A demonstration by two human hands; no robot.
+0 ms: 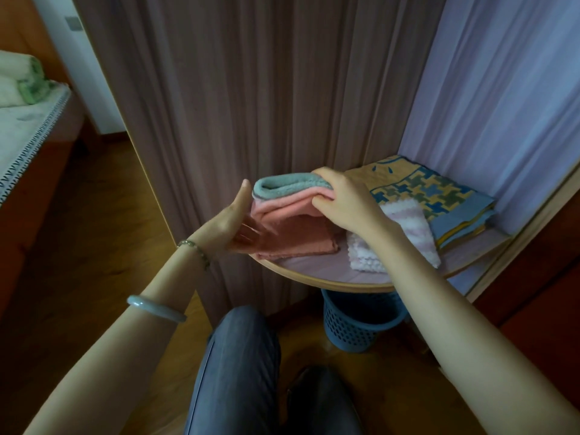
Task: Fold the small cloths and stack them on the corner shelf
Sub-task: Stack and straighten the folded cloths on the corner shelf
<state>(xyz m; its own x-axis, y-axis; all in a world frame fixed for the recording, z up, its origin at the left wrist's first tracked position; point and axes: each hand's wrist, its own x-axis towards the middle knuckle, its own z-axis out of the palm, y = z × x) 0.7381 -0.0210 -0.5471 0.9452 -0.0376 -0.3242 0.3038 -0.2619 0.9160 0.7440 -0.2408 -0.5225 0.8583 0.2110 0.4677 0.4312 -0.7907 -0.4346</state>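
Note:
A small stack of folded cloths rests on the rounded corner shelf [317, 271]. A grey-green cloth [282, 185] lies on top, a pink cloth [282, 205] under it, and a darker rust-pink cloth [301, 238] at the bottom. My right hand [342, 199] pinches the right end of the grey-green and pink cloths. With fingers spread, my left hand [232, 221] lies flat against the stack's left side. A white and pink knobbly cloth [405, 237] lies beside the stack, partly under my right forearm.
A folded blue, yellow and green patterned cloth [439, 196] lies at the shelf's back right. A blue perforated bin [361, 324] stands on the wooden floor beneath the shelf. Curtains hang behind. A bed with rolled bedding [22, 83] is at far left. My knee [241, 356] is below.

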